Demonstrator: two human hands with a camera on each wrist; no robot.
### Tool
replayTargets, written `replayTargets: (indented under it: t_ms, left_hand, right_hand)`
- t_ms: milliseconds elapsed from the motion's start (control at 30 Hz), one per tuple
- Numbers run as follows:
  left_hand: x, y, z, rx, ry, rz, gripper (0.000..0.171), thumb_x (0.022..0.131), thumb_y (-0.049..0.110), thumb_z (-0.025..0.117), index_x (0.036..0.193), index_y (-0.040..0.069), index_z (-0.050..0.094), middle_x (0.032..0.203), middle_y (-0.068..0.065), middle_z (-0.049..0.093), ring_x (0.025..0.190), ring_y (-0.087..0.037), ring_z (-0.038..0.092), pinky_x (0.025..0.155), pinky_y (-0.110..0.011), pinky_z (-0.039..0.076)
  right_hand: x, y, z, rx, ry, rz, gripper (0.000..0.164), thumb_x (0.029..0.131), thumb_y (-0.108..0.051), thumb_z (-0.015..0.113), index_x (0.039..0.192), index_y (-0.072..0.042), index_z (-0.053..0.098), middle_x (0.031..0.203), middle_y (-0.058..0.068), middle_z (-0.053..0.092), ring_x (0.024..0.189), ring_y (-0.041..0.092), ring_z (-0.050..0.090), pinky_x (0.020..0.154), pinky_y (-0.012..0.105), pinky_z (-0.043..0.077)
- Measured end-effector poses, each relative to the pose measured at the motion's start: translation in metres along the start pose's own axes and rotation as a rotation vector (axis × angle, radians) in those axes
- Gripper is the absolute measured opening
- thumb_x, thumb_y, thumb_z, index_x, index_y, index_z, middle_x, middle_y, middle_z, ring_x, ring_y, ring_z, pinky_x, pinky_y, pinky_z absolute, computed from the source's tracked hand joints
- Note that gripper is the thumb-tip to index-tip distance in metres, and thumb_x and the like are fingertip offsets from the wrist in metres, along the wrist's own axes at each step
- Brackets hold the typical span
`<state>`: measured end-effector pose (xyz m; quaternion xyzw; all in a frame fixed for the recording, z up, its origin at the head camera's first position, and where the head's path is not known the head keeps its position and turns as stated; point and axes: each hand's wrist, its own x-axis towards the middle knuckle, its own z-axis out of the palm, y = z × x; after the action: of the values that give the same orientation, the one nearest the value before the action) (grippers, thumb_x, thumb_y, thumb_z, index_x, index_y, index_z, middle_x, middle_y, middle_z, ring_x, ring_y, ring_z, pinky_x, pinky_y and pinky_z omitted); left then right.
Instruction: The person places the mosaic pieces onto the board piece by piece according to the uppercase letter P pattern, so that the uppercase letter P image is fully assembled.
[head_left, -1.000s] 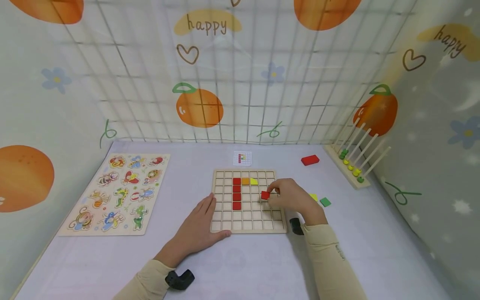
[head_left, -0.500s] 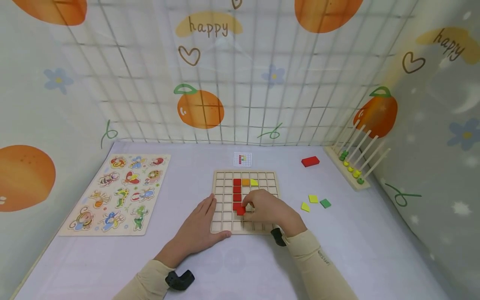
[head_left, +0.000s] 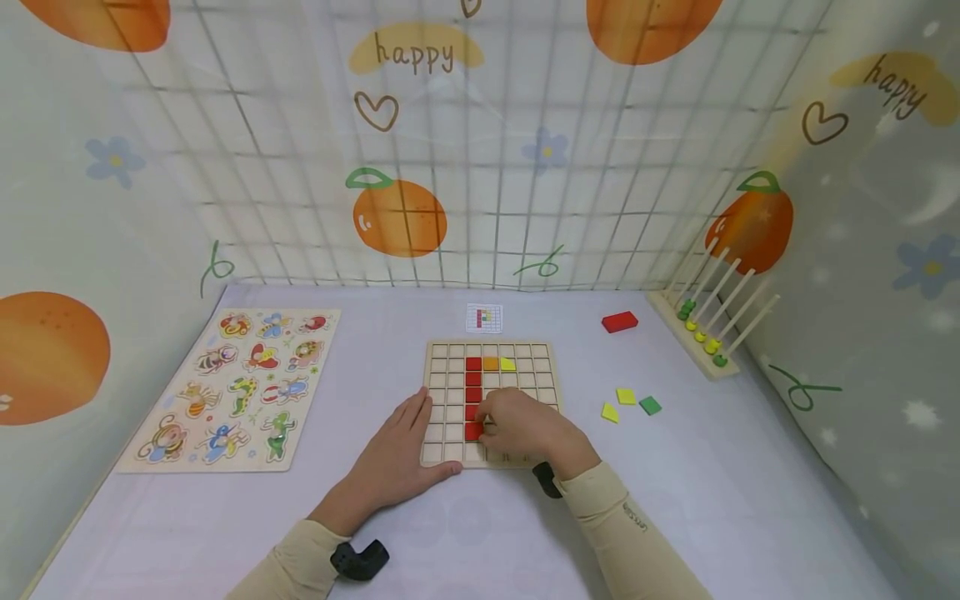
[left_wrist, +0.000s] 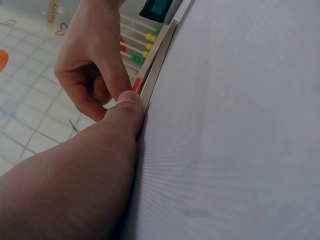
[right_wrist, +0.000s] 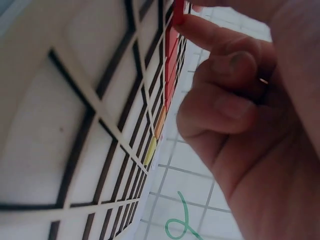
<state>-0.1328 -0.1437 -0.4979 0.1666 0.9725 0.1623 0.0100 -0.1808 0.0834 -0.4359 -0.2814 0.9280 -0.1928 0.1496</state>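
Observation:
A wooden grid board lies in front of me. My left hand rests along its left edge with fingers straight, the thumb at the near edge. My right hand pinches a red square tile at the lower end of a column of red tiles. The right wrist view shows that red tile at the fingertips, close over the grid. To the right of the column's top are an orange tile and a yellow tile with a cut corner. The right hand hides several cells.
A small pattern card lies behind the board. To the right are two yellow tiles, a green tile, a red block and a pegged bead rack. An insect puzzle board lies at left.
My right hand has moved left across the board with the red tile, bringing it down to the column's lower end. Two yellow tiles at right are now uncovered. The left hand stays put.

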Motion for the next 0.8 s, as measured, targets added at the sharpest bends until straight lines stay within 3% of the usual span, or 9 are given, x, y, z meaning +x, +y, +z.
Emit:
replayTargets:
  t_ms: [400,800]
  left_hand:
    - [0.0007,-0.0005,0.0002,0.005,0.005,0.005,0.117,0.083,0.081,0.058,0.162,0.002,0.023,0.172,-0.012,0.018,0.157,-0.03,0.024,0.124,-0.046,0.033]
    - [0.0011,-0.0012,0.0017,0.009,-0.003,-0.002,0.118,0.083,0.082,0.058,0.162,0.002,0.022,0.172,-0.011,0.017,0.157,-0.029,0.023,0.124,-0.046,0.033]
  right_hand:
    - [0.0013,-0.0013,0.0001,-0.023,0.003,0.005,0.012,0.093,-0.016,0.072,0.102,-0.013,0.079,0.09,-0.006,0.071,0.075,0.011,0.056,0.066,0.022,0.048]
    - [0.0003,-0.0009,-0.0003,-0.025,0.0,0.007,0.009,0.092,-0.015,0.072,0.099,-0.014,0.079,0.086,-0.007,0.068,0.076,0.012,0.055,0.065,0.024,0.047]
